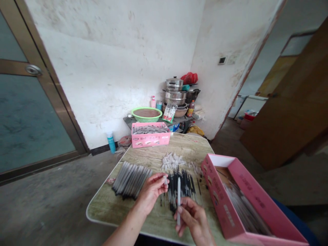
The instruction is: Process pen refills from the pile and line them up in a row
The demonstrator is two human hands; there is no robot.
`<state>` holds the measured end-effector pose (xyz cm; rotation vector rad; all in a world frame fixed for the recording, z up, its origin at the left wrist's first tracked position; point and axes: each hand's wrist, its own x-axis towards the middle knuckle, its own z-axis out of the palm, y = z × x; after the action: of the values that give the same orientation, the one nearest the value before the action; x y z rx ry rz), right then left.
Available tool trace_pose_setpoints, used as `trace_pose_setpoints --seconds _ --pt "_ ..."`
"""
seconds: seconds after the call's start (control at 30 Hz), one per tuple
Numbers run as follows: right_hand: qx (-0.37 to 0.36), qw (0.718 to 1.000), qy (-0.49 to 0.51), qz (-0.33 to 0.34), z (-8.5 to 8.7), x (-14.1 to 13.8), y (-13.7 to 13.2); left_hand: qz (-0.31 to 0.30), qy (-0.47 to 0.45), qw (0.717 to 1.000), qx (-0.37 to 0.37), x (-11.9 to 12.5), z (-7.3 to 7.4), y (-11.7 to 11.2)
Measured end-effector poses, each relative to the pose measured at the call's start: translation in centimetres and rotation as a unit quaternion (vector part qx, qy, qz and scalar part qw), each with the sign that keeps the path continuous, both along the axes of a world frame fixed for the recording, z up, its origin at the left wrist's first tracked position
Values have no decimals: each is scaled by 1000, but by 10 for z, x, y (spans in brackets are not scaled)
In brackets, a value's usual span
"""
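Between the fingertips of my left hand (152, 189) is a small whitish pen tip piece (165, 180). My right hand (191, 217) grips a pale, translucent pen barrel (178, 194) that points upward. Dark ink refills (186, 182) lie in a loose pile just behind and between my hands. Past them is a heap of small white pen pieces (172, 160). To the left of my left hand, a row of grey pens with black ends (132, 179) lies side by side.
On the right, a pink box (220, 205) holds clear barrels. Another pink box (151, 138), full of pen parts, sits at the table's far edge. Behind it stand a green basin (146, 119) and stacked pots (175, 94). The wooden-patterned table (102, 208) has rounded corners.
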<state>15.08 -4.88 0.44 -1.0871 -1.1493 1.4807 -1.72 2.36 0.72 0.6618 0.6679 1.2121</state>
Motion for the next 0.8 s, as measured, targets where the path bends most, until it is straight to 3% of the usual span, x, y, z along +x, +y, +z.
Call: trace_pose_setpoints --seconds 0.23,0.43,0.53,0.6,0.7,0.73,0.8 --pt "5 1000 0 1 5 0 -1 -20 0 1000 21 3 9 -10" --pt "-9 1000 -6 3 2 0 -5 -11 10 1000 20 6 6 -11" --pt "-15 1000 0 -13 1 1 -4 4 93 995 37 4 -2 -4" --pt "-13 999 5 -31 0 3 -3 41 232 969 76 -1 -10 6" --pt "-13 999 6 -51 -2 8 -2 110 490 853 142 -12 -24 23" --pt "-14 998 6 -55 -3 9 -2 116 540 821 146 -16 -28 28" --pt "-18 998 4 -60 -4 11 -4 114 574 798 147 -20 -36 35"
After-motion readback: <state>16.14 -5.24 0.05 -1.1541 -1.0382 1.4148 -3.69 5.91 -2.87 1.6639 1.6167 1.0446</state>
